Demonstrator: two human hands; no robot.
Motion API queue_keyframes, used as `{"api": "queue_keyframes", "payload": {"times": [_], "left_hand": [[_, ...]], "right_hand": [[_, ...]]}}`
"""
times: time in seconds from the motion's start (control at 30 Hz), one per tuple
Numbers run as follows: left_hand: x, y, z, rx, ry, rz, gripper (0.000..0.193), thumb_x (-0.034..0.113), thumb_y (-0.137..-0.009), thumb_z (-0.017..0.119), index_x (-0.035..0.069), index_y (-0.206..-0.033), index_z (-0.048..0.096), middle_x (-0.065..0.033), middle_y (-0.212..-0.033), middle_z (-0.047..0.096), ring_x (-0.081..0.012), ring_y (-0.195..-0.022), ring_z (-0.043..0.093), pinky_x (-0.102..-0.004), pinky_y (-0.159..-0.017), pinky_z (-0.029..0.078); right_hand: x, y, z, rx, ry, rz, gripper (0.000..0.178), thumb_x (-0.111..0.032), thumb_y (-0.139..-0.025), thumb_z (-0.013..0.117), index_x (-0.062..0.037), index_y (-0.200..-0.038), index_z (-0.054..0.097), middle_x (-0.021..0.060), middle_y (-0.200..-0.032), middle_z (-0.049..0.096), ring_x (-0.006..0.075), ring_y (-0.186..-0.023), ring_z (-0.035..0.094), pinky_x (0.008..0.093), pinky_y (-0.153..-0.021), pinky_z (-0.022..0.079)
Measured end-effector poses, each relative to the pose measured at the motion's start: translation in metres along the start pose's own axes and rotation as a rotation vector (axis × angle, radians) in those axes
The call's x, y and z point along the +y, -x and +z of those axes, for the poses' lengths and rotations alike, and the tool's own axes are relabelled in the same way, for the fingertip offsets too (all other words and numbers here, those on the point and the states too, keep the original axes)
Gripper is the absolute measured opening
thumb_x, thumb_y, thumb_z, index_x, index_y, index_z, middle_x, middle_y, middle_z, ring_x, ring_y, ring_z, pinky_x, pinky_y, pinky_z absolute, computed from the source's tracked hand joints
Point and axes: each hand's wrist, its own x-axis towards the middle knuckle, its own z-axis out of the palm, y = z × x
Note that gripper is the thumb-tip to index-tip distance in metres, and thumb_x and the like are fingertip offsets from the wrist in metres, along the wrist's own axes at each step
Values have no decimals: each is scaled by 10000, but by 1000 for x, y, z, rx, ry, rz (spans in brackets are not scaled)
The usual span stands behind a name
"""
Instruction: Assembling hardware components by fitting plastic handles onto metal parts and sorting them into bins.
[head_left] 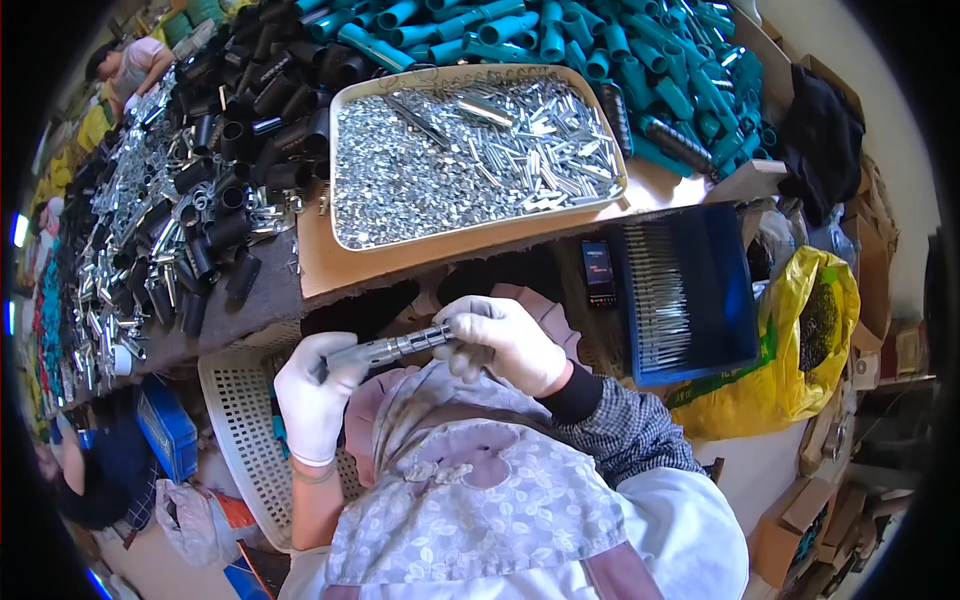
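Observation:
Over my lap, both white-gloved hands hold a slim silver metal cylinder (392,348) with slots and dark bands along it. The fingers of my left hand (318,395) are closed around its left end. My right hand (508,342) pinches the other end between thumb and fingers. The cylinder lies nearly level, tilting up a little to the right. Its two ends are covered by the gloves. Beyond my hands on the table stands a cream tray (480,228), heaped with tiny silver pieces and short metal pins.
Teal tubes (500,30) pile up behind the tray, black tubes (240,130) and silver parts (130,240) to its left. On the right are a phone (598,272), a blue bin (722,290) with metal rods and a yellow bag (800,370). A white basket (235,430) sits left; another person (130,70) is far left.

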Motion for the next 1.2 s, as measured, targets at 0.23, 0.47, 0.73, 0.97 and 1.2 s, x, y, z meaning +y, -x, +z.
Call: {"api": "queue_keyframes", "payload": {"times": [0.23,0.47,0.73,0.97,1.2], "left_hand": [[25,-21,28,-421,-745,488,394,233,-764,794,53,-1108,726,-147,-862,683,-325,-780,682,-378,-693,543],[1,-24,50,-608,-913,622,363,336,-824,737,148,-1133,716,-81,-789,654,-277,-715,670,-400,-604,509],[-24,1,65,-435,-672,335,284,129,-788,747,14,-1048,745,-183,-931,726,-349,-840,711,-380,-770,562],[-31,12,57,-255,-569,-83,278,143,-833,743,-5,-1068,723,-206,-975,739,-313,-872,730,-353,-814,553],[-33,14,69,-268,-552,-72,270,124,-856,730,-5,-1092,702,-193,-926,733,-271,-821,709,-353,-795,541]], "right_hand": [[31,0,-24,54,-165,160,339,-342,-1029,622,-10,-1022,686,68,-777,674,149,-574,619,280,-487,492],[27,20,-22,44,222,215,385,-411,-1040,587,-38,-1014,681,72,-734,693,158,-534,637,287,-486,508],[-40,65,-200,853,1381,-466,189,-191,-892,665,-60,-1004,742,173,-920,720,364,-867,706,431,-778,563],[-41,117,-327,860,1538,-93,203,-219,-862,670,-86,-975,774,176,-923,738,380,-879,701,450,-803,555],[25,174,-309,421,1980,-231,85,-208,-789,687,-127,-809,705,90,-847,659,330,-875,653,465,-755,542]]}}
